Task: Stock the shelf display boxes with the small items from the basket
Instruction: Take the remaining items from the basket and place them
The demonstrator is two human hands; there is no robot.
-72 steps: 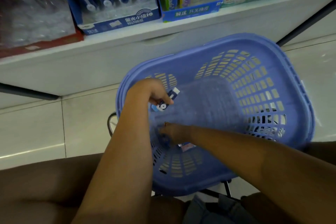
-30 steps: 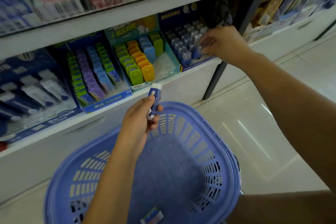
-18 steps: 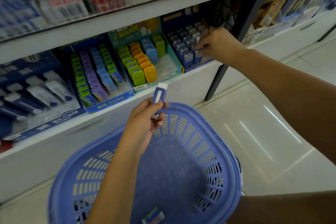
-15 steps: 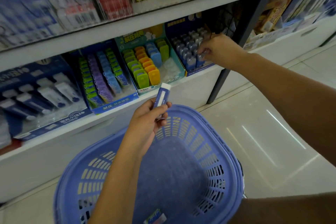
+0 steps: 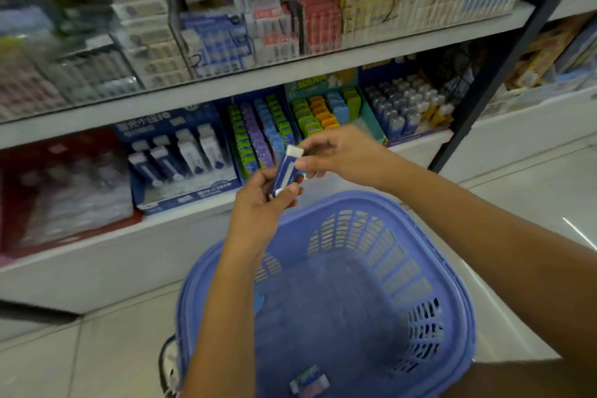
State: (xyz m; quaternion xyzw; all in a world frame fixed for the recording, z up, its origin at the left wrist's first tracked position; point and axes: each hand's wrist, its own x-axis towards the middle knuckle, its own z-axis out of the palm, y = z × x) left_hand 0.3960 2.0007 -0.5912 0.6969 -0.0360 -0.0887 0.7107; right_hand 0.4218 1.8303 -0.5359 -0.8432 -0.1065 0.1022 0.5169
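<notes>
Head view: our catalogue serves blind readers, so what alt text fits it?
Both hands hold one blue-and-white eraser before a shelf of display boxes: the left hand grips its lower end, the right hand pinches its upper part. Below, a blue basket holds one packet.

The basket (image 5: 452,300) is periwinkle blue, its walls patterned with rows of slots. Inside it lies a white, blue and red packet (image 5: 308,383). Above its far rim the eraser (image 5: 286,171) is navy-sleeved with a white tip. Beyond the basket, 1 navy display box (image 5: 193,195) shows white-and-navy pieces, the packs (image 5: 258,132) run in green, purple and blue rows, and 1 teal box (image 5: 371,124) holds green, orange and blue.
</notes>
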